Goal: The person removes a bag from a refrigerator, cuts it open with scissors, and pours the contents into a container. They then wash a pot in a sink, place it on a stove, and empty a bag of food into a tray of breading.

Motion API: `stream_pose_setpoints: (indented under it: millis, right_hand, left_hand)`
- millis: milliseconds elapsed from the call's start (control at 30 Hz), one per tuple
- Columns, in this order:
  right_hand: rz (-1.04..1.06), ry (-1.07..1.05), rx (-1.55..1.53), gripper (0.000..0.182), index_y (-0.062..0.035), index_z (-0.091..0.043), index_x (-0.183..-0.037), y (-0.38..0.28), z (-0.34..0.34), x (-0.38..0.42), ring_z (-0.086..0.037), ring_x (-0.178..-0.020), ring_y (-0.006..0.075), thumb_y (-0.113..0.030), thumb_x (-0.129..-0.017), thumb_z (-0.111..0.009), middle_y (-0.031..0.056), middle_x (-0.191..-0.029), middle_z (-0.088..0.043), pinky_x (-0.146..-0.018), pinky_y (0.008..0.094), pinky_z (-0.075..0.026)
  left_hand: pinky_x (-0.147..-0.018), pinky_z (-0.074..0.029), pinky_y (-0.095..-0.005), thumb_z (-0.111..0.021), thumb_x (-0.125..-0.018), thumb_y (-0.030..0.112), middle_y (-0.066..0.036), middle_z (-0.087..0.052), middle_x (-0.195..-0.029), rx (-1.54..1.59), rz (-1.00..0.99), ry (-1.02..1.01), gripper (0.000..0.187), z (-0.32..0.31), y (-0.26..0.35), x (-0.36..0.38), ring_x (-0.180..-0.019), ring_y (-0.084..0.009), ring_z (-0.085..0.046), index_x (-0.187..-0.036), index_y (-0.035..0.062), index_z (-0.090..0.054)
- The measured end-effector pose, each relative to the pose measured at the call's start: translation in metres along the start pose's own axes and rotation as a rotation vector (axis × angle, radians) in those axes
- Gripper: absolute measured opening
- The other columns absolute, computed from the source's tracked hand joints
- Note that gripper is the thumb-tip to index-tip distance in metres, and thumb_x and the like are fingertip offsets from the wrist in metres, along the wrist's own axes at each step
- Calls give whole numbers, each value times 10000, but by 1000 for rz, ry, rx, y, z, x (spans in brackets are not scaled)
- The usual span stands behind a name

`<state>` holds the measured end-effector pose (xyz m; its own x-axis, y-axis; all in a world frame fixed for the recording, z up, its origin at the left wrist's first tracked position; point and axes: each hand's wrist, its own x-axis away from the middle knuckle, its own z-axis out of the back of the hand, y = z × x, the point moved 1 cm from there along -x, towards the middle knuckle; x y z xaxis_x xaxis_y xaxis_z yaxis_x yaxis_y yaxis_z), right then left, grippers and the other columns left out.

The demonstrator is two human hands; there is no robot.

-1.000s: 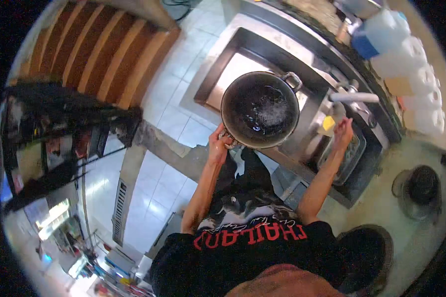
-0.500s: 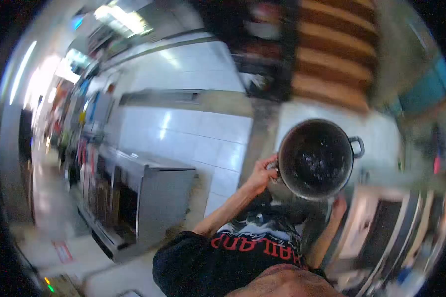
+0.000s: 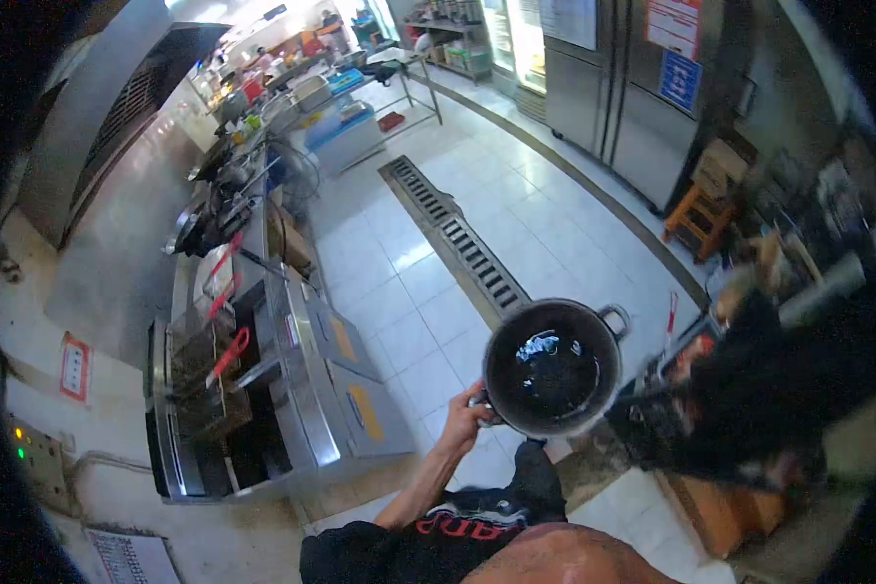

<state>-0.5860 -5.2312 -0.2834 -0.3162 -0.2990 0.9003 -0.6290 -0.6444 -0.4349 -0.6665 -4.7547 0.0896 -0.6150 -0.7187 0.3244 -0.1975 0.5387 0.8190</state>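
A round dark pot [image 3: 553, 375] with two loop handles is held out in front of my body, its open top facing me. My left hand [image 3: 465, 420] is closed around its near-left handle. The other loop handle [image 3: 614, 319] stands free at the upper right. Bright reflections lie on the dark, glossy inside of the pot. My right hand is not visible; the pot and my body fill the area near it.
To the left stands a steel fryer station [image 3: 292, 409] with baskets and red handles [image 3: 230, 354]. A slotted floor drain [image 3: 453, 234] crosses the tiles. Steel fridges [image 3: 618, 107] and an orange stool [image 3: 701, 219] with a box are on the right. People are far back.
My view has swung left toward the fryer and the long kitchen aisle. The pot stays in my left hand and sits lower in view. My right hand has dropped out of sight.
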Motion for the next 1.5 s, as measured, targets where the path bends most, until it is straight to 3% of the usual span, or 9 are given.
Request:
stream_pose_setpoints:
  millis: [167, 267, 367, 467, 600, 733, 1033, 1300, 1500]
  right_hand:
    - [571, -486, -57, 495, -40, -607, -1149, -271, 21, -121, -654, -723, 359, -459, -934, -456, 229, -958, -660, -679, 503, -544]
    - [622, -380, 158, 87, -72, -624, -849, -494, 14, -368, -603, -608, 196, -154, -827, -607, 70, -718, -623, -529, 374, -496]
    - [601, 173, 13, 214, -75, -595, -720, -787, -79, -300, -591, -554, 178, -197, -887, -543, 74, -642, -596, -495, 318, -483]
    - [744, 244, 170, 279, -59, -560, -703, -889, -86, -366, -552, -500, 157, -236, -916, -527, 70, -616, -578, -453, 309, -463]
    - [366, -218, -181, 185, -60, -588, -718, -832, -69, -467, -551, -491, 228, -215, -818, -600, 90, -624, -587, -466, 399, -466]
    - [-51, -61, 178, 212, -59, -593, -706, -930, -147, -471, -555, -494, 214, -236, -824, -598, 86, -612, -586, -465, 387, -465]
    - [217, -86, 401, 274, -57, -606, -679, -1464, -203, -681, -563, -501, 185, -282, -835, -592, 79, -585, -584, -462, 361, -461]
    - [747, -57, 10, 265, -83, -590, -795, -2127, -413, -811, -528, -457, 149, -327, -887, -542, 52, -636, -597, -417, 296, -421]
    - [705, 0, 318, 316, -100, -531, -586, -2203, -445, -962, -478, -452, 149, -219, -878, -517, 65, -549, -537, -416, 299, -360]
  left_hand:
    - [-722, -504, -264, -466, -599, -124, -100, -622, -1017, 35, -76, 190, 671, 5, 108, -180, -835, -163, -604, -1261, -34, -526]
    - [-693, -499, -253, -448, -607, -122, -74, -616, -959, 128, -182, 272, 579, 13, 154, -293, -798, -140, -578, -1170, -36, -554]
    - [-689, -490, -249, -439, -610, -123, -60, -608, -931, 134, -238, 337, 560, 40, 195, -418, -769, -133, -564, -1150, -39, -558]
    - [-663, -463, -247, -445, -607, -125, -48, -598, -908, 180, -274, 328, 575, 57, 235, -552, -759, -118, -545, -1167, -51, -555]
    - [-675, -478, -248, -450, -593, -121, -58, -613, -954, 141, -244, 408, 633, 49, 328, -723, -790, -139, -574, -1216, -54, -536]
    - [-799, -563, -334, -405, -564, -74, -119, -616, -1062, 129, -318, 391, 641, 61, 386, -890, -902, -220, -637, -1194, -47, -519]
    - [-702, -571, -387, -431, -673, -78, -63, -583, -857, 268, -374, 474, 578, 45, 522, -1280, -649, -120, -514, -1248, -58, -490]
    - [-734, -614, -396, -399, -673, -135, -140, -618, -1066, 254, -331, 547, 644, 12, 672, -1613, -902, -244, -657, -1314, -72, -410]
    - [-651, -535, -262, -407, -677, -153, -126, -619, -1078, 293, -346, 544, 645, 59, 777, -1880, -847, -177, -631, -1315, -65, -449]
